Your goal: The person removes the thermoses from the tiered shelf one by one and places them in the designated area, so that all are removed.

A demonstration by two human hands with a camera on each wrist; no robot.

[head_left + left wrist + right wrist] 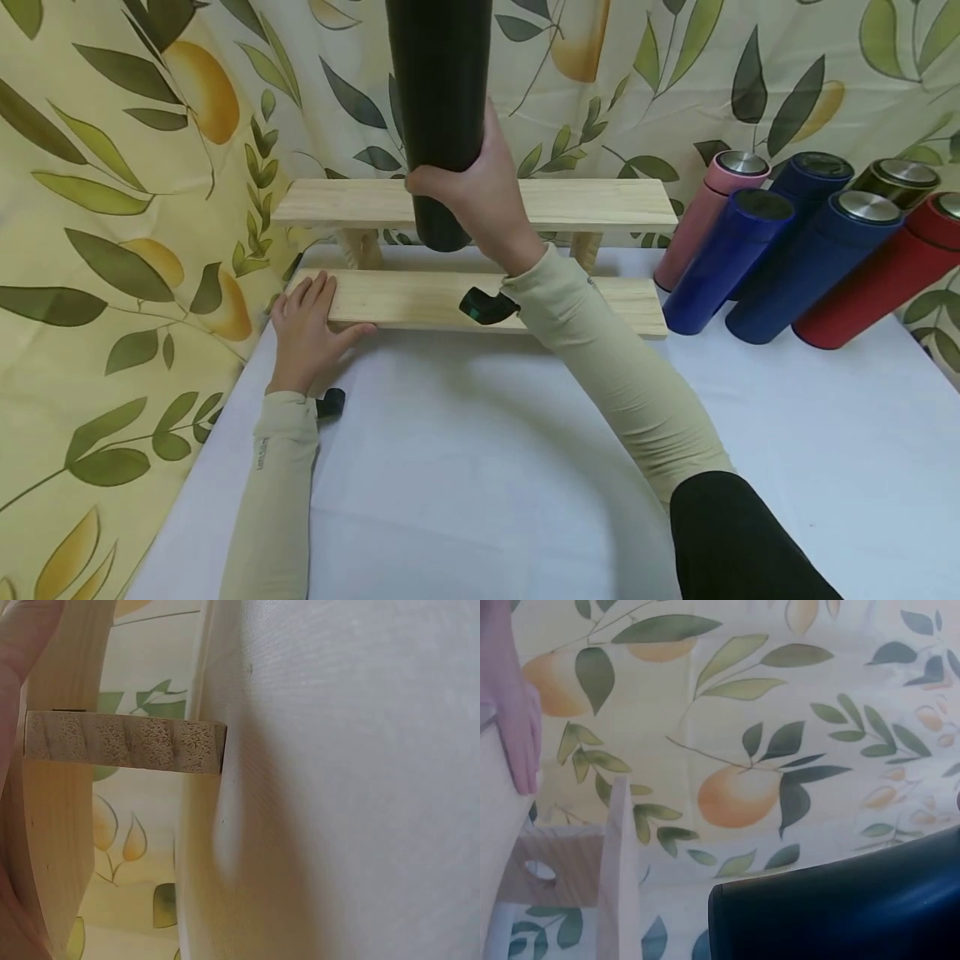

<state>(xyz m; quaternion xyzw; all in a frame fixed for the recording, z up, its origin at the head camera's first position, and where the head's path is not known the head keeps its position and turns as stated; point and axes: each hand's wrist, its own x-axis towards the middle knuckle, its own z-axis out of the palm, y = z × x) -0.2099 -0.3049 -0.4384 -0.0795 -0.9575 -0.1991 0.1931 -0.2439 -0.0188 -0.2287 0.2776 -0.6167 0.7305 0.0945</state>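
My right hand grips a black thermos bottle near its lower end. The bottle is upright in the head view, in front of the upper board of a two-tier wooden shelf; its top is cut off by the frame. Part of the same dark bottle fills the lower right of the right wrist view. My left hand rests on the left end of the lower board, fingers laid out over the wood and thumb along the front edge. A wooden support beneath the board shows in the left wrist view.
At the right of the white-covered table stand several bottles: a pink one, blue ones, an olive one and a red one. A fruit-patterned cloth hangs behind and to the left.
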